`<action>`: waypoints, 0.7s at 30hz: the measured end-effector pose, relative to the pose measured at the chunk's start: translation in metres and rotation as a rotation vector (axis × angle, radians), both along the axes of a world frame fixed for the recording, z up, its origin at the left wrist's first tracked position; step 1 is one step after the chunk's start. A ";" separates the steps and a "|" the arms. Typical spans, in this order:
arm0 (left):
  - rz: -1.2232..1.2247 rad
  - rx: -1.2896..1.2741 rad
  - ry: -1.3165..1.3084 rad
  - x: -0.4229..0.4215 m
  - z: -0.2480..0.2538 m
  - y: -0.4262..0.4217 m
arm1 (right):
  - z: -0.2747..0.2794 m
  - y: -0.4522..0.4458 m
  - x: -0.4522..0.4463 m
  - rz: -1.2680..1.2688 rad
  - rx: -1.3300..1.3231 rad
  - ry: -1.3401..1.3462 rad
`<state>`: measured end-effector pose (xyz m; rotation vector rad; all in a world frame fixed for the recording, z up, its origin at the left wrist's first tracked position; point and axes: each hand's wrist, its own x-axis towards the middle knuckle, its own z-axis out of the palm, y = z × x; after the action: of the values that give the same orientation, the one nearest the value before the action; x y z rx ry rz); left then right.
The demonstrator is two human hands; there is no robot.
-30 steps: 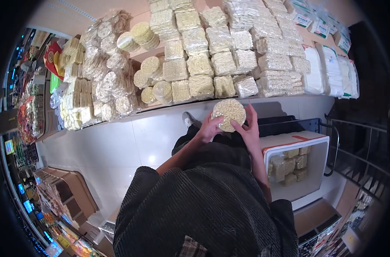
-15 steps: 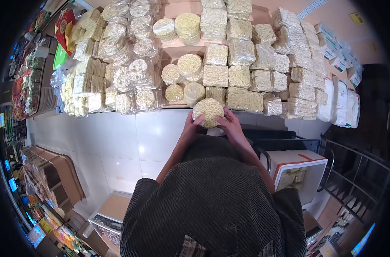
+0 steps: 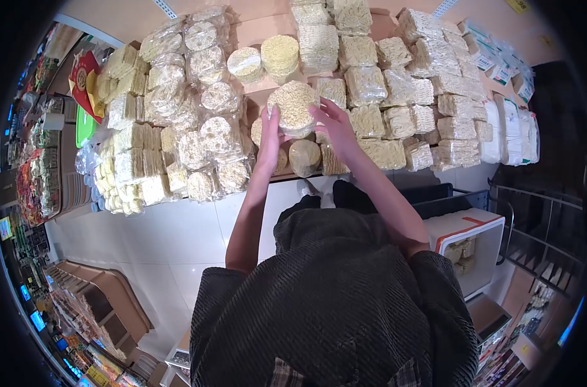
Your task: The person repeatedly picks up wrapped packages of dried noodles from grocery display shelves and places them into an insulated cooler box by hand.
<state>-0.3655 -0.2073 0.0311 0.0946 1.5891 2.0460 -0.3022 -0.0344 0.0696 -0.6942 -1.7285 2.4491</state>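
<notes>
Between my two hands is a short stack of round dried noodle cakes [image 3: 294, 106], raised over the display shelf. My left hand [image 3: 270, 140] presses its left side, thumb up along the edge. On the opposite side my right hand [image 3: 335, 129] grips with thumb and fingers. Partly hidden under the hands sit more round noodle cakes [image 3: 304, 157]. Behind the held stack stand a taller yellow round stack [image 3: 280, 58] and a paler wrapped one [image 3: 245, 64].
Bagged round noodles [image 3: 222, 135] are piled to the left, square noodle blocks [image 3: 365, 84] to the right. White packages [image 3: 509, 132] lie at the far right. A cart with a white foam box [image 3: 477, 258] holding noodle blocks stands at my right. Brown bins [image 3: 106, 290] are lower left.
Both hands have carried the round noodle stack forward from near my body to over the shelf. My arms are now stretched out, and the view has shifted slightly.
</notes>
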 end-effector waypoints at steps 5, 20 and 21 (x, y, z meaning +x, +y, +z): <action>-0.016 -0.117 0.058 -0.057 0.025 0.022 | 0.011 0.019 -0.054 0.009 0.143 0.036; 0.126 -0.708 0.336 -0.243 0.041 0.084 | 0.028 0.089 -0.281 0.416 0.744 -0.013; 0.156 -0.694 0.331 -0.245 0.031 0.085 | 0.000 0.092 -0.302 0.421 0.743 -0.014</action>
<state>-0.6102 -0.1228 0.0623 0.0547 2.4948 1.5204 -0.6037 0.0577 0.0701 -0.2753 -2.7490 1.7167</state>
